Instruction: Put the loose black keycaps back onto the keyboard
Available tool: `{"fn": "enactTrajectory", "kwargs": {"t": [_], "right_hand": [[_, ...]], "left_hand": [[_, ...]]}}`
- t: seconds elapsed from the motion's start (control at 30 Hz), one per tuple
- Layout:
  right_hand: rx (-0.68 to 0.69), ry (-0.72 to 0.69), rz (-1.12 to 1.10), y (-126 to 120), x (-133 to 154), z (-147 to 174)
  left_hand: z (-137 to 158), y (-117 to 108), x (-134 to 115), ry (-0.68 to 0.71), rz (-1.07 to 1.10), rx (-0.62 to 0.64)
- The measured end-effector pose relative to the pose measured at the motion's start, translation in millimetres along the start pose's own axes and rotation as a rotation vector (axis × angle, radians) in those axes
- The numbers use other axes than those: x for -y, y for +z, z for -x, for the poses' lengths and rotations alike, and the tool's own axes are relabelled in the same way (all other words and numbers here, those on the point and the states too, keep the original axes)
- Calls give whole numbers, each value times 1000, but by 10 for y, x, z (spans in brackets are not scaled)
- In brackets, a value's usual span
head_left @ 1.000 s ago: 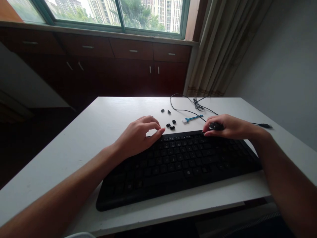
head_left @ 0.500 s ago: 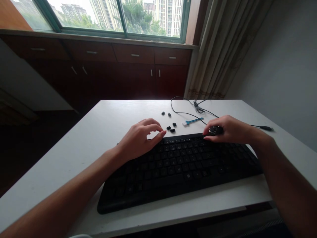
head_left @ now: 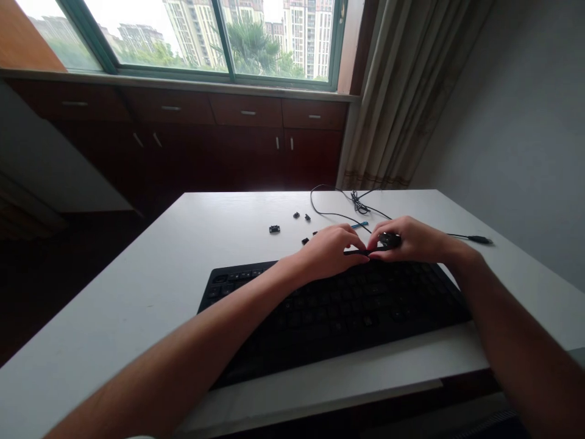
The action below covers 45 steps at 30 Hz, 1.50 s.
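A black keyboard [head_left: 292, 350] lies at a slant on the white table. Above its back edge, near the right part, my two hands meet fingertip to fingertip. My right hand [head_left: 411, 241] is closed around a small glossy black tool with a rounded end [head_left: 390, 239]. The thumb and index finger of my left hand [head_left: 331, 251] are pinched together against the right fingertips. A tiny dark piece sits where they meet, too small to name. Several small black keycaps [head_left: 274, 229] lie behind the keyboard, some partly covered by my left hand. Both forearms hide parts of the keyboard.
Behind my hands lies a blue brush [head_left: 360, 225], mostly covered. A coiled black cable [head_left: 359, 202] rests near the table's back edge, and its plug [head_left: 479, 239] lies to the right. Brown cabinets [head_left: 247, 152] stand beyond the table, under a window, with a curtain [head_left: 402, 97] beside them.
My left hand has moved right, from the keyboard's back edge to the fingertips of my right hand. A keycap at the left, formerly behind that hand, now shows. The view has shifted slightly.
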State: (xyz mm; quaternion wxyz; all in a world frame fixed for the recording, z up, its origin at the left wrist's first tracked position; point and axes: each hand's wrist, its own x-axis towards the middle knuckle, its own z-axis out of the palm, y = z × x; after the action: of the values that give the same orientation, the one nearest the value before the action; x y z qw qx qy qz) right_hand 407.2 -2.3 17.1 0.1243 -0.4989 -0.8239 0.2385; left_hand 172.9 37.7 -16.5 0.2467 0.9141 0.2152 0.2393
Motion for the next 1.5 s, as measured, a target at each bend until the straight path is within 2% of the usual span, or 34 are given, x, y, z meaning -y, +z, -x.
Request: {"fn": "enactTrajectory", "kwargs": {"t": [0.33,0.5,1.07,1.23,1.3,1.33,1.43,1.5], "right_hand": [[30,1,-97,-1,53,-3],[49,19,-97,-5,37,-1],[32,6,47,-5,108,11],[14,-9,7,-52,115,48],[-69,-11,-68,-58,161,62],[-153,-14,-129,-44,198,59],[-514,-70,-452,75,352,1],[-674,-136,-708,184,471,-60]], "left_hand": [[58,86,92,-102,151,-35],[64,123,114,-92,163,-71],[44,124,101,-108,166,-60],[44,127,102,-110,160,-61],[41,121,101,-113,159,-69],[39,116,100,-121,158,-72],[30,100,97,-181,197,-75],[22,94,101,-232,258,-88]]}}
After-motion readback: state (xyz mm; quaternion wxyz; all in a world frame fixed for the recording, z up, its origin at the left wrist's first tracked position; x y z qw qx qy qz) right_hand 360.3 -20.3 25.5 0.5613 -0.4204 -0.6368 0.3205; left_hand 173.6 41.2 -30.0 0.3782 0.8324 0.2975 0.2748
